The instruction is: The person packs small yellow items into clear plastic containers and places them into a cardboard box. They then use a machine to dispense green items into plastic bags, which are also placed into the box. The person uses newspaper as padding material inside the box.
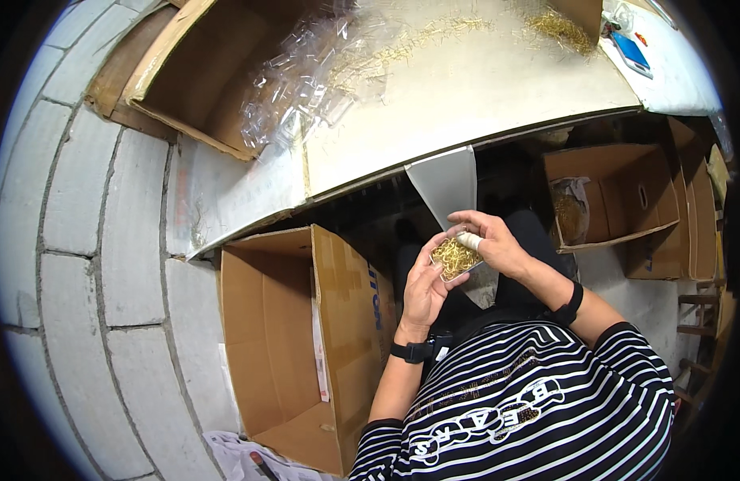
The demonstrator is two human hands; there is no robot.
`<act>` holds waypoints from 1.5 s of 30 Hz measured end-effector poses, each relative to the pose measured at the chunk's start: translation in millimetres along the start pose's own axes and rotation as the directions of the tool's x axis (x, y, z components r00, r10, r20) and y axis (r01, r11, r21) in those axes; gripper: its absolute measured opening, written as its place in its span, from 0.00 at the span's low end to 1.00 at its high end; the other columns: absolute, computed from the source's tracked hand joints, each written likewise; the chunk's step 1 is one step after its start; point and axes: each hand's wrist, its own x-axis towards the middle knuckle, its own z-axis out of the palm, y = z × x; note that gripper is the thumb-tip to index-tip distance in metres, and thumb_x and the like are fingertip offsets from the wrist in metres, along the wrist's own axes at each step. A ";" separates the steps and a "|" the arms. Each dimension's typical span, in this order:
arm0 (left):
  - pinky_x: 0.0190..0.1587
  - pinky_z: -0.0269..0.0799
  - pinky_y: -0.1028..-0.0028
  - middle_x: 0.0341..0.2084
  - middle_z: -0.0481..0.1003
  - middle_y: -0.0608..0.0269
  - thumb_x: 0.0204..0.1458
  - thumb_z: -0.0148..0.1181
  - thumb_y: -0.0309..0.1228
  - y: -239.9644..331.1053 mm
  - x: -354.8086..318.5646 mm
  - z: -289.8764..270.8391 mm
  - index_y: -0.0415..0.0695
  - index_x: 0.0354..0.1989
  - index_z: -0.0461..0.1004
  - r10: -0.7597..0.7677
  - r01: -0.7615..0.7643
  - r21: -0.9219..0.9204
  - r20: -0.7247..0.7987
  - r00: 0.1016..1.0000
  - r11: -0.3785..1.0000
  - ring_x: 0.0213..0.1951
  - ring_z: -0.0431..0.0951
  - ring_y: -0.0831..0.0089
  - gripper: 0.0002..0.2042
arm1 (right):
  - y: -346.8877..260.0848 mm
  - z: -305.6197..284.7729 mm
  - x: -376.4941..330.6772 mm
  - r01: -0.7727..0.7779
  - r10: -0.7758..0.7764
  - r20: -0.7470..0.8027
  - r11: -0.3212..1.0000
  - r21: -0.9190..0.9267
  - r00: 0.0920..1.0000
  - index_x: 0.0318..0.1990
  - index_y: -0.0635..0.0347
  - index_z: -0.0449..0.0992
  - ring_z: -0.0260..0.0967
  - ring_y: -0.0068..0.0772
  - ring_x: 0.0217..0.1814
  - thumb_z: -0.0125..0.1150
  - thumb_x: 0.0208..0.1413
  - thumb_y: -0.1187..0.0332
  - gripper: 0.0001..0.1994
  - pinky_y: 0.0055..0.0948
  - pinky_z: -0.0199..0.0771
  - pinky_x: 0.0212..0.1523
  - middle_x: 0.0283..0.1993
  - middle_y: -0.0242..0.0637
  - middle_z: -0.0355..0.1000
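My left hand (424,290) cups a small clear plastic box (456,258) filled with thin gold-coloured metal pieces, held in front of my lap below the table edge. My right hand (490,239) grips the same box from the right and top; its forefinger wears a white wrap. A black band sits on each wrist. Above, on the pale tabletop (482,88), lie a heap of empty clear plastic boxes (306,76) and scattered gold pieces (402,44).
An open empty cardboard box (293,361) stands on the floor to my left. Another open carton (618,192) with a bag of gold pieces sits under the table at the right. A grey block wall (89,264) runs along the left. A large carton (209,72) rests on the table's left end.
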 end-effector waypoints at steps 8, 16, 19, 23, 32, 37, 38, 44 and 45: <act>0.42 0.79 0.69 0.49 0.68 0.56 0.57 0.50 0.27 -5.6 1.4 -0.9 0.39 0.59 0.56 -0.030 0.040 0.172 -0.060 0.998 0.984 0.47 0.74 0.68 0.21 | -8.4 0.2 8.2 -0.015 0.030 0.072 0.979 -0.205 0.997 0.54 0.73 0.63 0.69 0.28 0.45 0.53 0.53 0.77 0.20 0.25 0.69 0.48 0.42 0.42 0.70; 0.40 0.79 0.69 0.49 0.69 0.57 0.63 0.36 0.44 -0.4 0.4 -2.9 0.39 0.58 0.58 0.035 -0.031 0.065 -0.060 0.998 0.997 0.47 0.74 0.69 0.23 | -22.6 -3.3 -5.2 0.284 -0.324 0.046 0.743 -0.606 0.945 0.58 0.64 0.63 0.59 0.41 0.63 0.54 0.55 0.66 0.23 0.38 0.59 0.61 0.59 0.47 0.63; 0.42 0.78 0.68 0.49 0.69 0.56 0.63 0.32 0.46 -0.5 0.9 -6.9 0.39 0.57 0.59 0.057 -0.052 0.074 -0.068 0.996 0.996 0.48 0.74 0.69 0.24 | -38.5 8.2 -15.2 0.543 -0.403 0.449 0.155 -0.826 0.798 0.58 0.62 0.63 0.54 0.41 0.66 0.56 0.54 0.62 0.25 0.42 0.51 0.65 0.62 0.45 0.60; 0.44 0.77 0.68 0.49 0.69 0.54 0.64 0.35 0.41 -2.3 3.4 -2.2 0.38 0.55 0.60 0.155 -0.147 0.063 -0.167 0.974 0.987 0.47 0.74 0.69 0.20 | -22.7 12.0 -25.2 0.571 -0.248 0.537 0.089 -0.816 0.806 0.57 0.63 0.64 0.52 0.39 0.67 0.58 0.50 0.61 0.27 0.43 0.48 0.67 0.62 0.43 0.59; 0.43 0.78 0.68 0.46 0.70 0.56 0.63 0.38 0.39 1.8 0.8 -3.1 0.38 0.53 0.62 0.204 -0.170 0.185 -0.181 0.962 0.968 0.45 0.75 0.70 0.18 | -31.2 20.3 -23.9 0.553 -0.350 0.475 0.168 -0.816 0.807 0.57 0.62 0.64 0.53 0.39 0.67 0.59 0.49 0.64 0.26 0.43 0.49 0.66 0.62 0.42 0.60; 0.34 0.79 0.75 0.41 0.73 0.58 0.63 0.39 0.41 1.7 3.8 6.9 0.38 0.49 0.66 0.224 -0.199 0.115 -0.281 0.933 0.973 0.39 0.77 0.74 0.18 | -25.4 22.1 -24.9 0.565 -0.282 0.522 0.100 -0.819 0.805 0.57 0.61 0.63 0.52 0.39 0.68 0.59 0.49 0.65 0.27 0.44 0.49 0.66 0.63 0.40 0.59; 0.33 0.79 0.76 0.40 0.73 0.58 0.63 0.39 0.41 1.0 3.3 4.3 0.39 0.48 0.66 0.230 -0.199 0.133 -0.293 0.928 0.971 0.38 0.77 0.74 0.18 | -26.6 21.7 -25.8 0.557 -0.303 0.499 0.146 -0.818 0.812 0.57 0.61 0.63 0.51 0.38 0.68 0.59 0.49 0.65 0.27 0.44 0.49 0.66 0.63 0.40 0.59; 0.27 0.81 0.75 0.38 0.74 0.57 0.62 0.42 0.37 -2.7 1.9 -5.2 0.38 0.48 0.66 0.204 -0.137 0.222 -0.315 0.927 0.965 0.36 0.78 0.73 0.16 | -27.4 15.2 -25.2 0.528 -0.326 0.458 0.168 -0.832 0.827 0.55 0.61 0.65 0.57 0.41 0.65 0.59 0.49 0.68 0.24 0.44 0.53 0.64 0.59 0.43 0.63; 0.25 0.81 0.76 0.38 0.74 0.58 0.61 0.42 0.37 -3.8 2.4 -4.4 0.38 0.49 0.66 0.204 -0.136 0.216 -0.335 0.920 0.967 0.35 0.79 0.73 0.15 | -29.1 15.1 -26.5 0.529 -0.358 0.437 0.220 -0.819 0.825 0.55 0.62 0.66 0.58 0.41 0.64 0.60 0.48 0.69 0.24 0.43 0.54 0.64 0.58 0.43 0.64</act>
